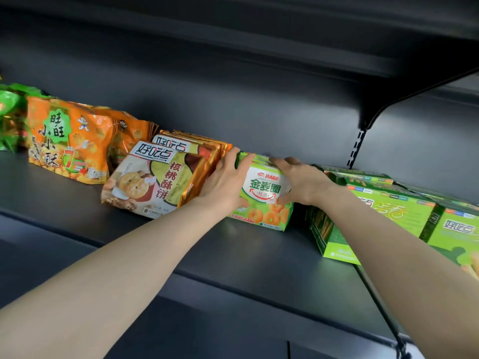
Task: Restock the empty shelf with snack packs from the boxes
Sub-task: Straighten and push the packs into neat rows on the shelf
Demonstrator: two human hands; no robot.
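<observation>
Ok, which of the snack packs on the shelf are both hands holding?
The green ring-biscuit pack, gripped at its sides by the left hand and right hand; it stands between the brown cookie packs and the green boxes.

A dark grey back panel [207, 94] rises to an upper shelf [311, 29] held by a black bracket [404, 99].

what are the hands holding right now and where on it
Both hands hold the green ring-biscuit pack on the shelf: the left hand grips its left side, the right hand its upper right side.
</observation>
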